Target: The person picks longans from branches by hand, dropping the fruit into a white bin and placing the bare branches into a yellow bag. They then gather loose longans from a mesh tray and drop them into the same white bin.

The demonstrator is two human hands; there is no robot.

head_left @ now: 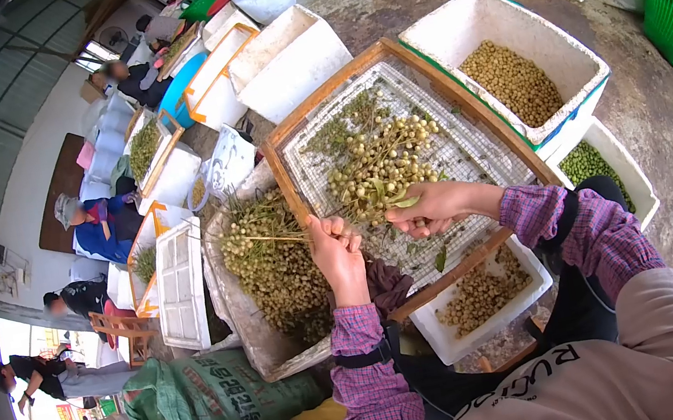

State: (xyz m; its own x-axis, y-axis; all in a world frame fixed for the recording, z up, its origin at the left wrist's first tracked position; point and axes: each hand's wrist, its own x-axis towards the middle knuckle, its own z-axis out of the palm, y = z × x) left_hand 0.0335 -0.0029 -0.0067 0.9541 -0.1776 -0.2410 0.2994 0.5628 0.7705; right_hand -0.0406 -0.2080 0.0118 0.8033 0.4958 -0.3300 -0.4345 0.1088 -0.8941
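The left hand (337,255) is sitting at the centre of the frame, fingers curled shut around a thin twig (274,237). The twig is running leftward, out over the crate of branches (274,288) in the centre left.

The right hand (431,208) is lying just right of the left hand, close to it but not touching. Its fingers are pinching narrowly on the stalk end of the fruit cluster (381,157). Whether the twig and this cluster are joined between the hands cannot be told.

The fruit cluster is spreading upward from the right hand and resting on the mesh sieve (479,151), at the sieve's middle. The sieve is sitting in a wooden frame (332,85) above centre.

A foam box of loose fruit (482,292) is standing below the frame's near edge, under the right forearm. A second foam box (512,80) is holding yellow fruit at the upper right.
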